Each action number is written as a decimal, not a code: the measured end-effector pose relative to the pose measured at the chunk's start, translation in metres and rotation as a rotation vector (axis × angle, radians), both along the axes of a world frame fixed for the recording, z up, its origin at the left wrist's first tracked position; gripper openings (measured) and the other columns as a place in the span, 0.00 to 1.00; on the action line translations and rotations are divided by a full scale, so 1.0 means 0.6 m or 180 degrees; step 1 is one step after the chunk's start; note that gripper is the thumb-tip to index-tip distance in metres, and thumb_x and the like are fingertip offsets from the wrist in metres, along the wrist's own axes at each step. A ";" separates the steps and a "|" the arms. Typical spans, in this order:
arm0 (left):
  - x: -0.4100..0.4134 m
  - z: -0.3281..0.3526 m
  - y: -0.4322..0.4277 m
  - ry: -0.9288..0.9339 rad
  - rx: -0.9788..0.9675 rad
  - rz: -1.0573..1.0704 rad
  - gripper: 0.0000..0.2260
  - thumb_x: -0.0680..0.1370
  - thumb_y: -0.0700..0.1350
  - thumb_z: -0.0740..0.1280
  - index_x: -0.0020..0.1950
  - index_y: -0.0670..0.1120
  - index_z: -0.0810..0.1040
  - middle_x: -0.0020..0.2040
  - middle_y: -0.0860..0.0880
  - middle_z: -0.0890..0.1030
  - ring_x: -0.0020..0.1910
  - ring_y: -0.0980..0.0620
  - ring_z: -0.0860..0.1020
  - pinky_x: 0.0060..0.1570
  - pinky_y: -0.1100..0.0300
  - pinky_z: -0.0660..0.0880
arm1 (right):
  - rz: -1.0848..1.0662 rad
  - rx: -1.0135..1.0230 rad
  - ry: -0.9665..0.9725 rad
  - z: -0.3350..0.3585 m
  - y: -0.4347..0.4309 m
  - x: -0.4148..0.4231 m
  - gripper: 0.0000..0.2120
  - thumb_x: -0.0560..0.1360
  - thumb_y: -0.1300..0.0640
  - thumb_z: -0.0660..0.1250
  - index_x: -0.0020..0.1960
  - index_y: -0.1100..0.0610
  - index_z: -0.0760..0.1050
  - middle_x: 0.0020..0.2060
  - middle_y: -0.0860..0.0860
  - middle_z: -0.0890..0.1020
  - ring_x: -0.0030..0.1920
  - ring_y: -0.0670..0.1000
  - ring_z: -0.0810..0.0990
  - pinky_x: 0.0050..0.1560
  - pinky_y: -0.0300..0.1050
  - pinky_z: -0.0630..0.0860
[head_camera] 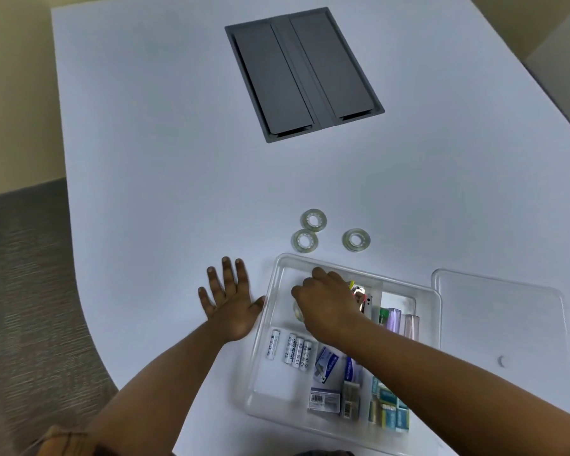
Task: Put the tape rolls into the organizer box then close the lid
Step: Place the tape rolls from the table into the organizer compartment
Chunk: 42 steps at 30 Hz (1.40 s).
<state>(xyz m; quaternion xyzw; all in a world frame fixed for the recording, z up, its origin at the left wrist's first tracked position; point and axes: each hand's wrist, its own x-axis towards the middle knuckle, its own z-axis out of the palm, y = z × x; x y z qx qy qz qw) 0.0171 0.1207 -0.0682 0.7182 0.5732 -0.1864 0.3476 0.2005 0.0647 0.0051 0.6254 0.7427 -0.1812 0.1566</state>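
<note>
The clear organizer box (270,291) lies open on the white table, near the front. My right hand (326,307) reaches into its far-left compartment, fingers curled on a clear tape roll (297,311) that is mostly hidden under the hand. Three more clear tape rolls lie flat on the table just beyond the box: one (313,220), one (305,240) and one (356,239). My left hand (229,302) rests flat on the table, fingers spread, its thumb at the box's left wall. The clear lid (497,311) lies on the table to the right of the box.
Inside the box are several white batteries (290,348), staple boxes (324,380), small teal packs (390,406) and coloured tubes (395,319). A grey cable hatch (303,74) is set into the table at the back. The table edge curves away on the left above grey carpet.
</note>
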 end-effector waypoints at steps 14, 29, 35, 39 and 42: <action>-0.003 -0.008 0.001 -0.0014 -0.0025 -0.0014 0.38 0.78 0.63 0.52 0.67 0.56 0.21 0.68 0.54 0.19 0.67 0.46 0.20 0.67 0.39 0.29 | -0.1579 0.0662 0.1335 0.043 0.072 0.120 0.12 0.72 0.54 0.71 0.55 0.51 0.79 0.48 0.48 0.85 0.51 0.53 0.80 0.51 0.49 0.77; -0.005 -0.004 0.001 0.0046 -0.0035 0.0004 0.38 0.78 0.62 0.52 0.64 0.56 0.19 0.65 0.56 0.17 0.66 0.47 0.20 0.68 0.39 0.31 | -0.2416 0.0351 0.0869 -0.049 0.088 0.218 0.29 0.64 0.51 0.78 0.63 0.53 0.75 0.58 0.54 0.77 0.58 0.57 0.77 0.52 0.52 0.77; -0.026 -0.004 -0.008 0.0121 -0.0096 0.0037 0.38 0.78 0.63 0.52 0.65 0.57 0.19 0.66 0.55 0.18 0.68 0.45 0.21 0.68 0.39 0.31 | -0.2419 0.0753 0.1392 -0.032 0.077 0.180 0.24 0.65 0.51 0.77 0.59 0.53 0.76 0.53 0.53 0.79 0.53 0.55 0.79 0.51 0.52 0.78; -0.019 -0.005 -0.005 0.0096 -0.0064 0.0005 0.38 0.78 0.63 0.52 0.64 0.57 0.19 0.66 0.55 0.18 0.67 0.45 0.21 0.68 0.39 0.31 | -0.2158 0.1062 0.1904 0.005 0.054 0.138 0.19 0.65 0.50 0.76 0.54 0.49 0.75 0.50 0.47 0.81 0.50 0.49 0.78 0.49 0.48 0.76; -0.005 -0.003 0.003 0.0028 -0.0056 -0.0027 0.38 0.78 0.63 0.52 0.65 0.57 0.20 0.67 0.55 0.18 0.67 0.45 0.21 0.68 0.39 0.30 | -0.1522 0.1030 0.2082 0.030 0.030 0.104 0.13 0.66 0.52 0.75 0.48 0.48 0.77 0.52 0.45 0.81 0.53 0.48 0.75 0.53 0.47 0.74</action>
